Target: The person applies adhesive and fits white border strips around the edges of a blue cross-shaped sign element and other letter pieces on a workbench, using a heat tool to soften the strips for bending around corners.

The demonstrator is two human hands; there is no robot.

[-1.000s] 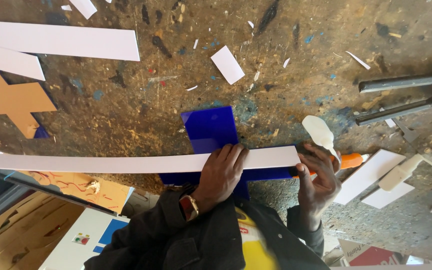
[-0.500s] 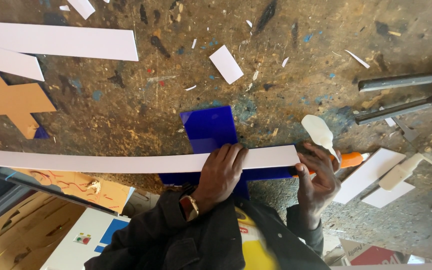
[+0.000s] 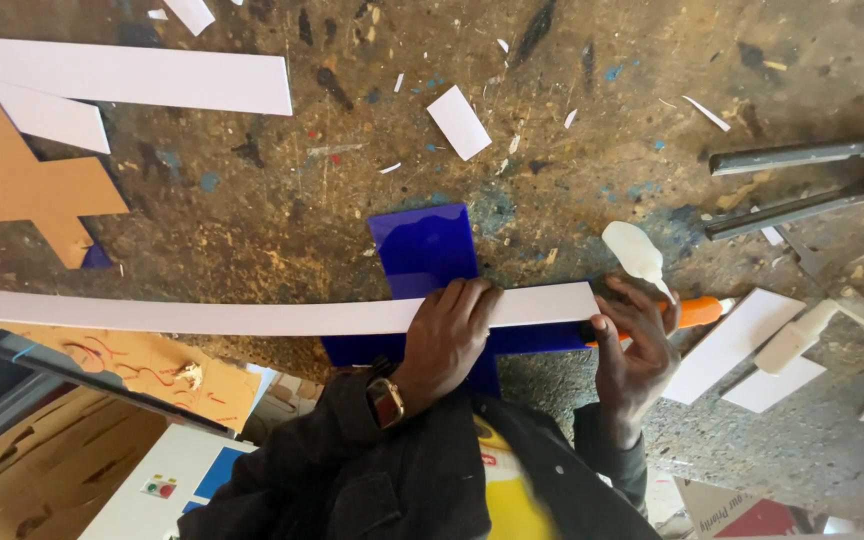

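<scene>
A long white strip (image 3: 252, 316) lies across a blue plastic sheet (image 3: 422, 250) on the stained worktable (image 3: 352, 200). My left hand (image 3: 447, 335), with a watch on the wrist, presses flat on the strip near its right end. My right hand (image 3: 634, 350) grips an orange-handled tool (image 3: 697, 312) at the strip's right end. A small white glue bottle (image 3: 635, 255) lies just above that hand.
Other white strips (image 3: 132, 78) and a tan cardboard cross (image 3: 22, 185) lie at the upper left. A white card piece (image 3: 459, 122) sits at top centre. Grey metal bars (image 3: 802, 180) and white offcuts (image 3: 732, 345) are on the right. Cardboard boxes (image 3: 72, 440) stand below the table edge.
</scene>
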